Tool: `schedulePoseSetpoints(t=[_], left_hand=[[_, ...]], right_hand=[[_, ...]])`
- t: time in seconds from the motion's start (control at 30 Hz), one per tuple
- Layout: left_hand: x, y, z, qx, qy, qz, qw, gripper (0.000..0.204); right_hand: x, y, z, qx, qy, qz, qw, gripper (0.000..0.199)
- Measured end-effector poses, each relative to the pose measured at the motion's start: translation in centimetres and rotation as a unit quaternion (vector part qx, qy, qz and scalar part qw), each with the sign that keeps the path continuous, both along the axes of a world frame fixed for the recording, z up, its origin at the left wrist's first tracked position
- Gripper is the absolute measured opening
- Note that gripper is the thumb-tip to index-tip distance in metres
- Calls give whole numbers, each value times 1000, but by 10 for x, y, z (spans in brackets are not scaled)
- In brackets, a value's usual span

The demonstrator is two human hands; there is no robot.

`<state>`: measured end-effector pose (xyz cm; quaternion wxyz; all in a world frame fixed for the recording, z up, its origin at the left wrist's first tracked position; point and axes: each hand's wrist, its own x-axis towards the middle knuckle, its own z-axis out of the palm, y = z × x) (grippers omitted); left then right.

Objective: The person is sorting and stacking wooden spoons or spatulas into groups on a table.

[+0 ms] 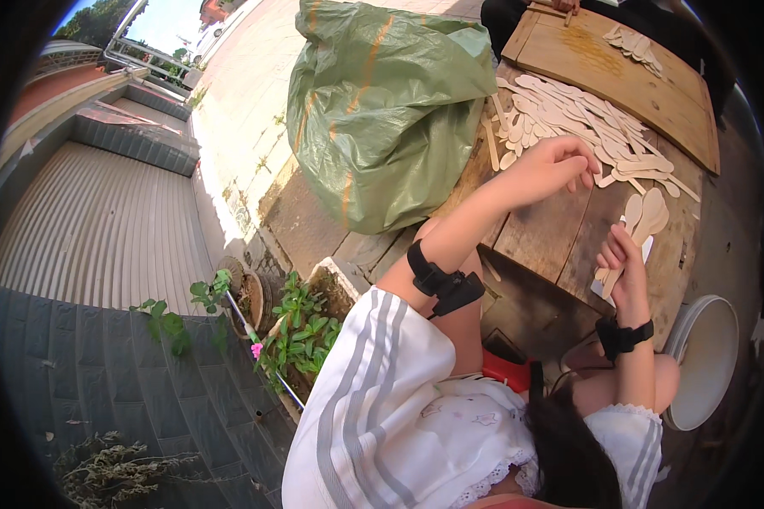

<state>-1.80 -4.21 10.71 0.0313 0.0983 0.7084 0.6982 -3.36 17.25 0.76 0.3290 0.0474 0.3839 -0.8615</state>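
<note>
Several flat wooden spoons (651,216) stick up from my right hand (621,259), whose fingers are wrapped round their handles. Something white, like paper or plastic, shows beside the handles in that grip. My left hand (564,163) is over the near edge of a loose pile of pale wooden spoons (569,114). Its fingers are curled in, and whatever they may hold is hidden. The pile spreads over a worn plank table (539,233).
Beyond the pile, another person's hand (566,5) is at a wooden board (560,42) bearing a few spoons (634,49). A green woven sack (390,110) bulges left of the table. A white bucket (702,363) stands at right, a planter (301,331) at lower left.
</note>
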Motion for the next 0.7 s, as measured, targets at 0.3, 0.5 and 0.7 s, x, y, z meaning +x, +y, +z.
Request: schedulePoseSetpoints(t=[0.3,0.5,0.7], left_hand=[[-70,-130,-130,-587,-146,290,742,29],[-102,-114,-158,-567,-86,369,731,44],[-100,-101,-141,-502,-147,337,783,35]], right_hand=[[-3,-9,-1,-36,-33,10,999,20],[-12,-8,-6,-59,-60,0,996,17],[-12,-10,-12,-57,-79,15,995,14]])
